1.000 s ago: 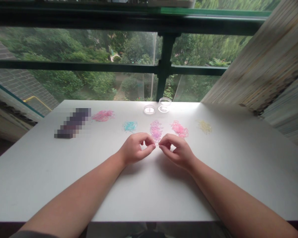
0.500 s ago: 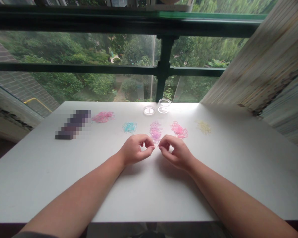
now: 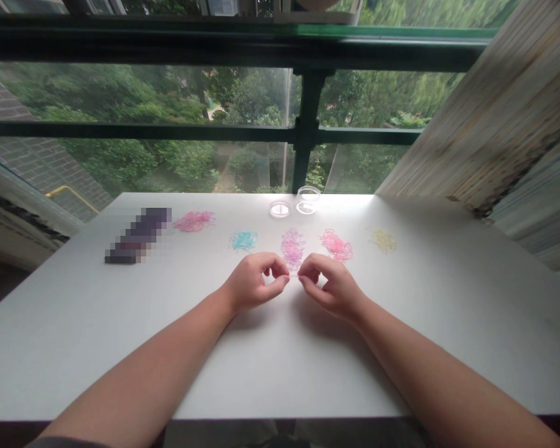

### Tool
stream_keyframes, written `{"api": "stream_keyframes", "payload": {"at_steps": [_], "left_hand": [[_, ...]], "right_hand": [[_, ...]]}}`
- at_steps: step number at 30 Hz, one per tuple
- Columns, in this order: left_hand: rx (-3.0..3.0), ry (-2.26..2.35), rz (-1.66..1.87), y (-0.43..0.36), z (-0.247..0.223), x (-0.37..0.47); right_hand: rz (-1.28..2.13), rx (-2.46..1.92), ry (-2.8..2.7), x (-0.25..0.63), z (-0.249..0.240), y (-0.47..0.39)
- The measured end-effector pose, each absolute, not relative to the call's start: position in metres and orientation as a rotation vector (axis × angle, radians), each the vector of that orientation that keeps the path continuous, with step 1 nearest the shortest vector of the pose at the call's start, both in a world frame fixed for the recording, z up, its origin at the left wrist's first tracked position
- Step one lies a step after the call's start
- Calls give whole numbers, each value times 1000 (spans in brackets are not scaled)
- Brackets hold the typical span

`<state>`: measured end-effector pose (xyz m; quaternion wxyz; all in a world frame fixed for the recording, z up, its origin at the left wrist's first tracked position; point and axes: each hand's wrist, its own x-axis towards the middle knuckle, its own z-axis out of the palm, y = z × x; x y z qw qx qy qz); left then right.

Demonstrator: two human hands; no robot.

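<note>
My left hand and my right hand face each other above the white table, thumb and forefinger of each pinched. A thin, pale strand spans the small gap between the fingertips; it is too small to make out well. Just beyond the fingertips lies a pile of purple-pink loops. A pink pile is beyond my right hand, and a turquoise pile beyond my left hand.
Another pink pile lies at the back left, beside a pixelated dark object. Yellow loops are at the right. A clear round container and a clear round lid stand near the table's back edge, by the window.
The fingertips of my left hand have shifted very slightly left, and the strand between the hands looks a little straighter. The piles and containers have not moved on the table.
</note>
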<state>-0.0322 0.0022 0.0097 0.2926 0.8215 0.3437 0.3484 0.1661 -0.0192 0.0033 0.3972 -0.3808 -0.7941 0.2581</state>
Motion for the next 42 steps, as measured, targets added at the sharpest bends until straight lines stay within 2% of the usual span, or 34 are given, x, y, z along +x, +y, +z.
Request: {"api": "stream_keyframes", "payload": {"at_steps": [42], "left_hand": [[2017, 947, 811, 3, 6, -32]], "right_hand": [[563, -879, -2030, 166, -1, -18]]}}
